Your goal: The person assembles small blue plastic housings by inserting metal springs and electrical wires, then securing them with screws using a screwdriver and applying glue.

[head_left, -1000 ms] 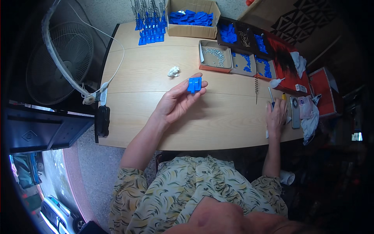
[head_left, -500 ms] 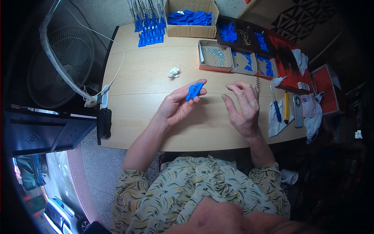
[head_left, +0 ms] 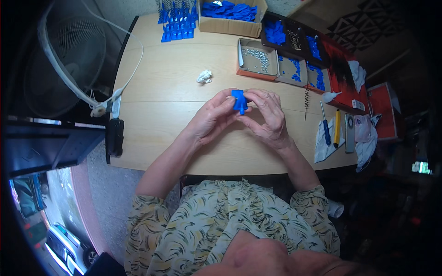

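from afar i'm watching the left hand (head_left: 212, 117) pinching a blue plastic piece (head_left: 239, 102) above the table (head_left: 159, 119), its long axis running toward the blouse (head_left: 221, 211), while the right hand (head_left: 269, 120), fingers curled half-open, is touching its right side, grip unclear.

Small blue plastic piece (head_left: 239, 102), broad end away, narrow stub nearer, held, partly covered

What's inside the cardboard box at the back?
Lots of blue pieces lie heaped inside the cardboard box. The heap covers the bottom, so I can't see what's underneath.
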`<action>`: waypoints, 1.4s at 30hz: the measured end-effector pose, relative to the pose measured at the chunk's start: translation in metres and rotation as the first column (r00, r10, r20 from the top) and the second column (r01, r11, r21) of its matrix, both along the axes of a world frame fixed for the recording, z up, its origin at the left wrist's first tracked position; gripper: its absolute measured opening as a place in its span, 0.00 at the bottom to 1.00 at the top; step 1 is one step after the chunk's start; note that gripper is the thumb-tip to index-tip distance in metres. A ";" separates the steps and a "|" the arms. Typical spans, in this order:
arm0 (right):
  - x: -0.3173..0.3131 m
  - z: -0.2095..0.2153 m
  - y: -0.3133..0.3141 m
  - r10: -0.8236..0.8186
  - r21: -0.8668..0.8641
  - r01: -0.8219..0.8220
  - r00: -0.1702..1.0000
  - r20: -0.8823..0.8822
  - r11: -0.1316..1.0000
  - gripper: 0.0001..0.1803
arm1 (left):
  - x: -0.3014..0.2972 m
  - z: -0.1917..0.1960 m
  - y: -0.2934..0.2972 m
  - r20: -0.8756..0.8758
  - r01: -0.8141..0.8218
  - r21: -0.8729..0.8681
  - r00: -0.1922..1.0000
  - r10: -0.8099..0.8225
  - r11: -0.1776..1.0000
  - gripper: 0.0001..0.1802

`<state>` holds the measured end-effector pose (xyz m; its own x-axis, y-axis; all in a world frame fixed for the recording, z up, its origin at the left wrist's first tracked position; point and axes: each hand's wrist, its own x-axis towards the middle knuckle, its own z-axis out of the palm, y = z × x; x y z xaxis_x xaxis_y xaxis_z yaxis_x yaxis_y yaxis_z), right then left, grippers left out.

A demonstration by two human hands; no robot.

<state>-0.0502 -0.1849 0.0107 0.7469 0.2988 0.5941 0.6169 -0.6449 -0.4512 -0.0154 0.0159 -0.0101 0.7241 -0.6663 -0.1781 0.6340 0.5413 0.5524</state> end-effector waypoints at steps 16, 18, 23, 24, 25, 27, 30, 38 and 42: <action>0.007 -0.018 -0.003 0.073 -0.128 -0.060 0.993 0.094 0.990 0.27 | -0.002 -0.012 0.000 0.377 -0.040 0.384 0.919 -0.117 0.922 0.29; 0.005 -0.018 -0.002 0.055 -0.180 -0.032 0.991 0.125 0.983 0.25 | -0.005 -0.009 -0.004 0.392 -0.071 0.367 0.916 -0.085 0.927 0.29; 0.006 -0.021 -0.007 0.050 -0.211 -0.011 0.982 0.183 0.977 0.19 | -0.003 -0.007 -0.001 0.429 -0.059 0.347 0.898 -0.102 0.936 0.29; 0.006 -0.018 -0.006 0.061 -0.174 -0.033 0.986 0.156 0.984 0.17 | -0.002 -0.009 0.001 0.407 -0.015 0.325 0.905 -0.126 0.946 0.28; 0.006 -0.015 -0.006 0.072 -0.136 -0.054 0.989 0.128 0.989 0.15 | -0.002 -0.010 0.002 0.385 0.030 0.303 0.911 -0.151 0.953 0.28; 0.006 -0.012 -0.010 0.074 -0.095 -0.065 0.993 0.088 0.993 0.12 | 0.000 -0.008 0.003 0.376 0.074 0.302 0.907 -0.190 0.950 0.25; 0.006 -0.008 -0.012 0.066 -0.001 -0.066 0.998 -0.001 0.998 0.08 | 0.001 -0.007 0.003 0.377 0.134 0.301 0.893 -0.247 0.944 0.23; 0.003 -0.003 -0.016 0.071 0.111 -0.067 0.997 -0.034 0.992 0.12 | 0.002 -0.005 -0.001 0.259 0.229 0.224 0.923 -0.284 0.947 0.26; -0.003 0.002 -0.010 0.019 0.132 -0.015 0.999 -0.029 0.991 0.21 | 0.001 -0.006 -0.004 0.198 0.188 0.109 0.958 -0.206 0.976 0.32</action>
<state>-0.0528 -0.1946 0.0130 0.7606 0.2323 0.6062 0.6121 -0.5676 -0.5505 -0.0142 0.0119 -0.0159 0.6072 -0.7879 -0.1027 0.5897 0.3603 0.7228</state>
